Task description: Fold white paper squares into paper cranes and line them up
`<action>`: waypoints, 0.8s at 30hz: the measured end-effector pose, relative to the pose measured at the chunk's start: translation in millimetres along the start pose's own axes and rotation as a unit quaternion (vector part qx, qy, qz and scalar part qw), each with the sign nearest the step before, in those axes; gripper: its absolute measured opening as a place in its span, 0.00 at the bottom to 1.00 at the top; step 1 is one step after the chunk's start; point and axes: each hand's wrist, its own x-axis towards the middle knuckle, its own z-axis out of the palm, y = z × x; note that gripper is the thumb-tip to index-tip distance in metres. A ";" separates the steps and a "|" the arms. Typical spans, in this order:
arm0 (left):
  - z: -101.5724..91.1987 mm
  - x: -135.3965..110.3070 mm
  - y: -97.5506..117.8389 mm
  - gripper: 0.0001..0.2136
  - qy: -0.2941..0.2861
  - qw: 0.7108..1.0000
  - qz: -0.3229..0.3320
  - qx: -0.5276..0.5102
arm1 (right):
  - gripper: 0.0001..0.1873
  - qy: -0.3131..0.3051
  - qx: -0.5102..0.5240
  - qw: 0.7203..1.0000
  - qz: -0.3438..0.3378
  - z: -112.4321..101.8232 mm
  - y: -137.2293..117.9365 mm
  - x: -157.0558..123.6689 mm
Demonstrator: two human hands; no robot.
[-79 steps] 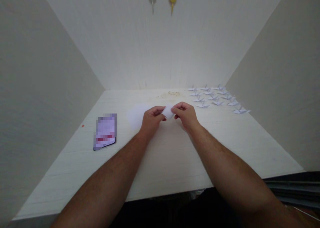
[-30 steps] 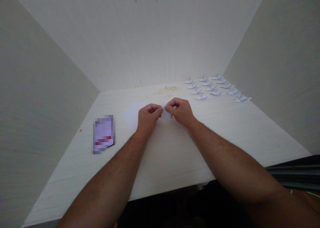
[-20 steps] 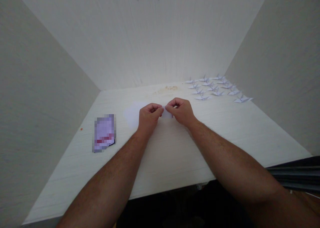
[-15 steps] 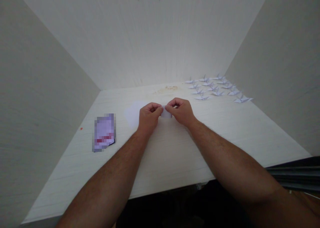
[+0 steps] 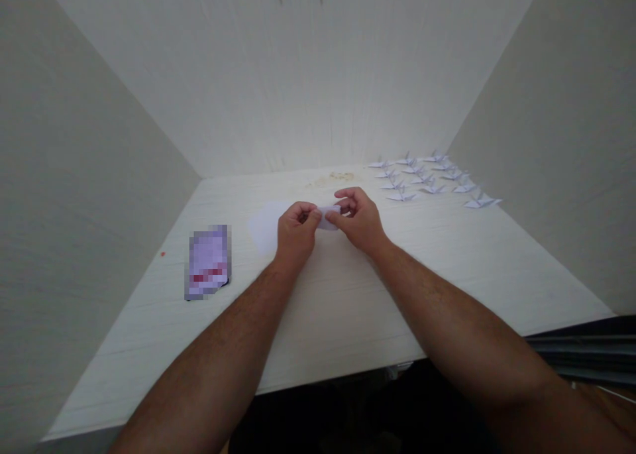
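Observation:
Both hands meet over the middle of the white table. My left hand and my right hand each pinch one end of a small folded white paper, held just above the tabletop. Most of the paper is hidden by my fingers. A stack of white paper sheets lies flat just left of my left hand.
Several folded white paper cranes stand in rows at the back right. A blurred purple packet lies at the left. A faint brownish stain marks the back of the table. White walls close in on three sides; a dark ledge sits at right.
The paper was held higher and more unfolded 2.6 s ago; it is now a narrower piece, lower down. In the last half second my right fingers shifted over it slightly.

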 end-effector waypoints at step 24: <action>-2.5 3.3 -5.2 0.07 0.012 1.000 0.005 -0.026 | 0.14 -0.009 0.064 0.996 0.057 -0.6 2.0 3.9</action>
